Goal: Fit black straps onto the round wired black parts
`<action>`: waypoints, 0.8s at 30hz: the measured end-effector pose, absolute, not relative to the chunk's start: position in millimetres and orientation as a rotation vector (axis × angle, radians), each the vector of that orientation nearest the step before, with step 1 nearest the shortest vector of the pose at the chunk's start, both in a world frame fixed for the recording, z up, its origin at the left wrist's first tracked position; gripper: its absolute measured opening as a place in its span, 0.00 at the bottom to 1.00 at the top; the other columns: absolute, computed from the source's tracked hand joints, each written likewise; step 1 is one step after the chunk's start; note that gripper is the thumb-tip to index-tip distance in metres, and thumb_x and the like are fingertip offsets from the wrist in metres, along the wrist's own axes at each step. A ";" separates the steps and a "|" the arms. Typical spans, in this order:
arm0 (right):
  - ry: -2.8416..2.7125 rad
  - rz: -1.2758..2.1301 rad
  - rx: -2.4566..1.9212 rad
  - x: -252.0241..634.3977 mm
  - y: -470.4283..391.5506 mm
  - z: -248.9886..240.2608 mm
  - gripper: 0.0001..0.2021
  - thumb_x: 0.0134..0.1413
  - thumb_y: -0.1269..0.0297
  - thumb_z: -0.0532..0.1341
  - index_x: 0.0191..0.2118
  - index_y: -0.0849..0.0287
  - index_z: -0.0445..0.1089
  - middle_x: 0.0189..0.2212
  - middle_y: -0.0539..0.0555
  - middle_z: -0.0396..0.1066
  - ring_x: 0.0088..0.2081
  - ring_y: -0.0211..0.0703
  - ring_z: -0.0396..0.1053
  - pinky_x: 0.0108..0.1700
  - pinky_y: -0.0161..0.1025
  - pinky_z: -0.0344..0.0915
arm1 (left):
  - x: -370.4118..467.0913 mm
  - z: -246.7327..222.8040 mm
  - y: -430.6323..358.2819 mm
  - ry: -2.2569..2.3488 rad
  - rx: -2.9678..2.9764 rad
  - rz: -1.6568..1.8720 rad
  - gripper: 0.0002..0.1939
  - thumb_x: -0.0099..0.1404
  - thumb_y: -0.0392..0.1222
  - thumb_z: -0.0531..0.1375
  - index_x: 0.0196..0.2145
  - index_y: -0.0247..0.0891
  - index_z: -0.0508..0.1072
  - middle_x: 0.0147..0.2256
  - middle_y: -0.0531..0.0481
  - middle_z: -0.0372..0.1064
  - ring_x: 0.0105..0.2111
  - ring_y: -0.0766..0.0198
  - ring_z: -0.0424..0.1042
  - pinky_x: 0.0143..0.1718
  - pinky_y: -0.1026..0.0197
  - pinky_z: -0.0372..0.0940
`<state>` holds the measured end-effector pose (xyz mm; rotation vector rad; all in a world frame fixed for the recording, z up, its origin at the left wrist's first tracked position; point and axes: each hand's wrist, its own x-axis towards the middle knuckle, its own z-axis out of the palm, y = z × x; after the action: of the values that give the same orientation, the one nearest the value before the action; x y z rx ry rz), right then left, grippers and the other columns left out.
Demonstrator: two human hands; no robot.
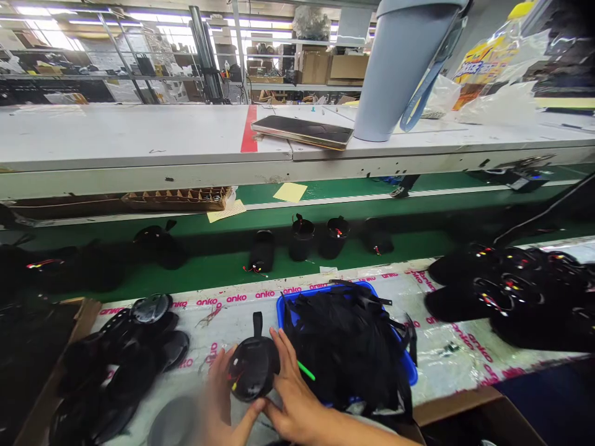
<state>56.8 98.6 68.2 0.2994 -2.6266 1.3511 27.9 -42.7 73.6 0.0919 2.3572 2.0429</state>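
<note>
Both my hands hold a round black speaker shell [253,367] with a short strap at its top and red and yellow wires inside. My left hand [222,396] cups its left side and underside. My right hand [290,396] grips its right side, fingers spread along the edge. A green stick [305,370] lies just right of my right fingers. The blue tray [409,368], piled with black straps, sits right behind my right hand.
A heap of black round covers [125,359] lies at left. Black wired shells [511,291] are piled at right. Several black cylindrical housings [302,238] stand on the green conveyor belt. A white shelf above carries a phone [302,131] and a grey cup [400,68].
</note>
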 end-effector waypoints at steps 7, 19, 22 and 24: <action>-2.352 1.626 0.107 63.5 96.9 59.7 0.42 0.34 0.97 0.69 0.52 0.61 0.52 0.61 0.69 0.35 0.61 0.60 0.37 0.62 0.51 0.49 | 23.2 55.3 -54.1 2.489 0.120 1.886 0.47 0.48 0.46 0.70 0.62 0.49 0.53 0.62 0.42 0.54 0.61 0.47 0.55 0.61 0.38 0.50; -2.272 1.819 0.147 62.2 99.2 43.7 0.55 0.35 0.92 0.66 0.65 0.57 0.36 0.62 0.61 0.42 0.60 0.53 0.43 0.62 0.46 0.47 | 17.4 62.4 -60.5 2.556 0.308 1.689 0.41 0.53 0.49 0.66 0.62 0.44 0.56 0.61 0.41 0.55 0.60 0.46 0.57 0.62 0.38 0.49; -2.266 1.812 0.179 59.8 103.9 41.5 0.49 0.43 0.83 0.69 0.66 0.60 0.40 0.61 0.61 0.43 0.60 0.53 0.43 0.63 0.46 0.45 | 10.2 53.4 -67.1 2.551 0.412 1.592 0.46 0.53 0.48 0.66 0.65 0.48 0.49 0.63 0.42 0.52 0.61 0.46 0.56 0.60 0.37 0.52; -2.260 1.831 0.186 59.3 106.0 40.6 0.45 0.47 0.78 0.69 0.66 0.64 0.42 0.61 0.62 0.43 0.60 0.53 0.43 0.63 0.46 0.46 | 9.3 51.3 -66.9 2.530 0.422 1.616 0.47 0.54 0.47 0.66 0.65 0.50 0.47 0.63 0.42 0.52 0.61 0.47 0.56 0.61 0.37 0.51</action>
<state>59.3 106.0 40.6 0.1860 -2.2599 1.8314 9.3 -66.9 51.3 0.4223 2.5298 1.6163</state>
